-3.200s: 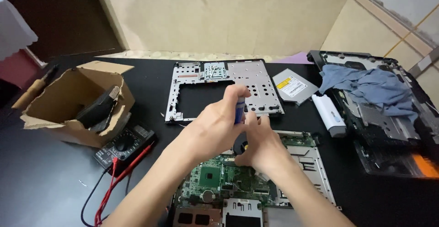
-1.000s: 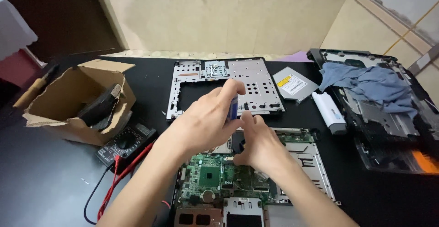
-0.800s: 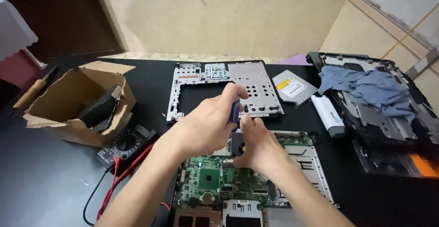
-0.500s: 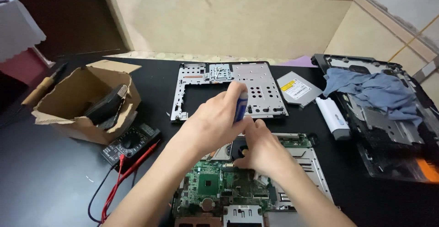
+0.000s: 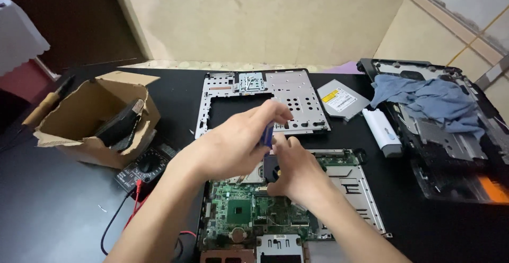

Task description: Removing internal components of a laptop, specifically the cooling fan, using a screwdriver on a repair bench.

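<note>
- cardboard box (image 5: pixel 79 120) far left, dark part inside; multimeter (image 5: pixel 144 166) beside it, red and black leads trailing
- left hand (image 5: pixel 233 144) pinching blue screwdriver (image 5: pixel 268 134) upright over green motherboard (image 5: pixel 265 210), same grip as half a second ago, barely shifted
- right hand (image 5: pixel 294 170) fingers curled, pressed on the board by the fan, unchanged
- screw work looks ongoing, no part lifted yet
- metal frame (image 5: pixel 265 96) behind; optical drive (image 5: pixel 344 99), blue cloth (image 5: pixel 429 99) on laptop base, right
</note>
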